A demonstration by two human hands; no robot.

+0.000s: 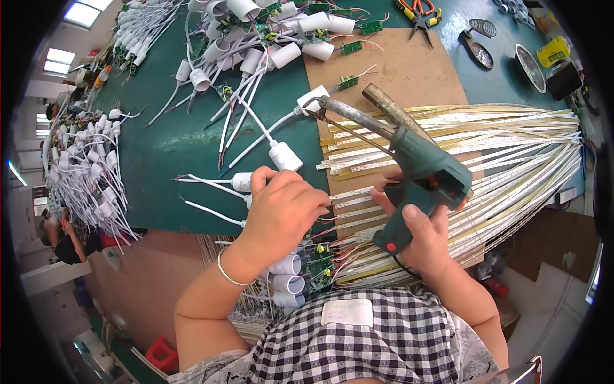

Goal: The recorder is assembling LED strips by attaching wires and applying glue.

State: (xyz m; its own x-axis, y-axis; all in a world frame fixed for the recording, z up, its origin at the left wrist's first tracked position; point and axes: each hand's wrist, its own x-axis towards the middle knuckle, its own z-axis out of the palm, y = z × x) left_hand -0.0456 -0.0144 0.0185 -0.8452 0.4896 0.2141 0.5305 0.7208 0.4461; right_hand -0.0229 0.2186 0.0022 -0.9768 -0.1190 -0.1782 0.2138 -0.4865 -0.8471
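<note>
My right hand is wrapped round the handle of a green soldering gun. Its long metal barrel points to the far left, with the bent tip over a white cylindrical housing. My left hand is closed, fingertips together by the left ends of the LED strips; whatever they pinch is hidden. Beyond that hand lies another white housing with a cable. Below it, small green circuit boards with red wires sit beside a row of white housings.
A heap of white housings, cables and boards covers the far table, with more piled at left. Pliers, a soldering-iron stand and a metal bowl lie at the far right. Another person is at the left.
</note>
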